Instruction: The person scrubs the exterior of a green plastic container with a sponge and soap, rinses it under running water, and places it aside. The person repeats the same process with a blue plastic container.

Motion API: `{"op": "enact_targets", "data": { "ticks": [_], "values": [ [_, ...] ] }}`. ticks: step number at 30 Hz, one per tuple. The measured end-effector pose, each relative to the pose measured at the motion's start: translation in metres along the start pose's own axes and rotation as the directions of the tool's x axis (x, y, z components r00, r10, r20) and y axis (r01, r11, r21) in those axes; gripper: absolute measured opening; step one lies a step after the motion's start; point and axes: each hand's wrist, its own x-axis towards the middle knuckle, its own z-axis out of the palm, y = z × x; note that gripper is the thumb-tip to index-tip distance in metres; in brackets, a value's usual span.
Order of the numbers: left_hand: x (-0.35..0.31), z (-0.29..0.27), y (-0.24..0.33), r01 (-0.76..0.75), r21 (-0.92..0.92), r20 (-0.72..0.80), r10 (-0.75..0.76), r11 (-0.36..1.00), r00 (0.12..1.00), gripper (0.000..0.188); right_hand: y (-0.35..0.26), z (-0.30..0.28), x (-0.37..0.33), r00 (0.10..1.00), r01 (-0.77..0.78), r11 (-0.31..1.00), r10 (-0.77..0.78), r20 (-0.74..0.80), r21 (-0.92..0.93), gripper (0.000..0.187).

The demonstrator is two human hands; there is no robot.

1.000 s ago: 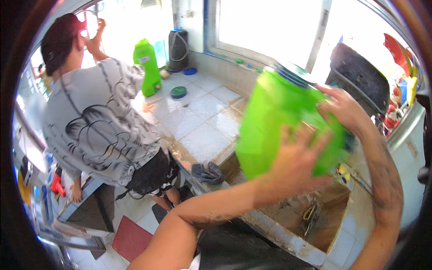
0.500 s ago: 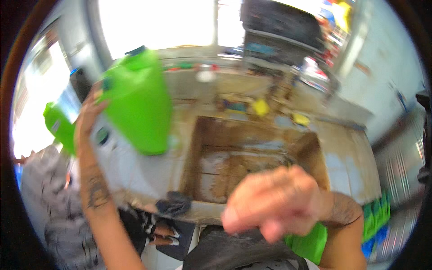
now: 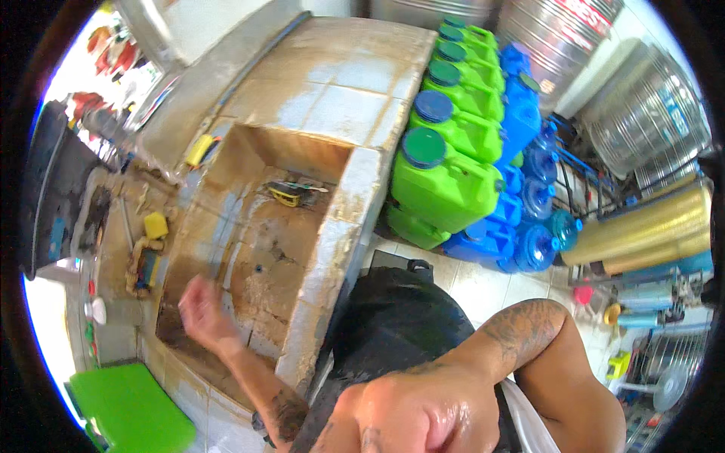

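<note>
Over the near-left end of the stained tiled sink [image 3: 311, 321] hangs my left hand [image 3: 208, 317]. Its fingers look loosely bent but are blurred, and I see no object in it. Close in front of me, cut off by the lower edge, is my right hand [image 3: 411, 411], wet and closed with its fingers curled in. Whatever those fingers might hold is hidden. A green jerrycan [image 3: 132, 411] stands on the counter at the lower left, apart from my left hand. In the far end of the basin lies a yellow-and-black brush-like thing [image 3: 285, 195].
Green jerrycans [image 3: 445, 185] with blue and green caps stand in a row right of the sink. Blue water bottles [image 3: 536, 245] and steel tanks [image 3: 642, 113] are beyond. Yellow sponges [image 3: 155, 225] sit by the sink's back edge. A gold roll [image 3: 649, 226] is at the right.
My view has swung to the right, toward the row of jerrycans. My left hand has come off the green jerrycan and is over the sink. My right hand is nearer and lower.
</note>
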Motion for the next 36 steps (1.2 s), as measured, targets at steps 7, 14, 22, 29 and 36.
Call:
{"op": "enact_targets", "data": {
  "ticks": [7,14,22,29,36],
  "values": [
    [-0.146,0.254,0.156,0.538,-0.035,0.993,-0.03,0.842,0.111,0.051,-0.155,-0.04,-0.176,0.779,-0.627,0.065,0.06,-0.624,-0.776,0.015],
    [-0.246,0.461,0.164,0.241,0.183,0.928,-0.248,0.953,0.277,0.062,-0.299,-0.06,-0.43,-0.055,-0.998,0.057,-0.485,-0.873,0.031,0.017],
    [-0.325,0.469,0.176,0.293,0.085,0.618,-0.281,0.952,0.734,0.032,-0.445,-0.185,-0.386,0.602,-0.787,-0.413,-0.354,-0.716,-0.458,0.017],
    [-0.203,0.321,0.305,0.092,0.219,0.743,-0.227,0.971,0.629,0.025,-0.495,-0.396,-0.313,0.776,-0.408,-0.812,-0.067,-0.627,-0.419,0.066],
    [-0.044,0.214,0.418,0.254,0.19,0.499,-0.316,0.948,0.807,0.045,-0.545,-0.325,-0.223,0.539,-0.453,-0.816,0.07,-0.839,-0.359,0.076]
  ]
}}
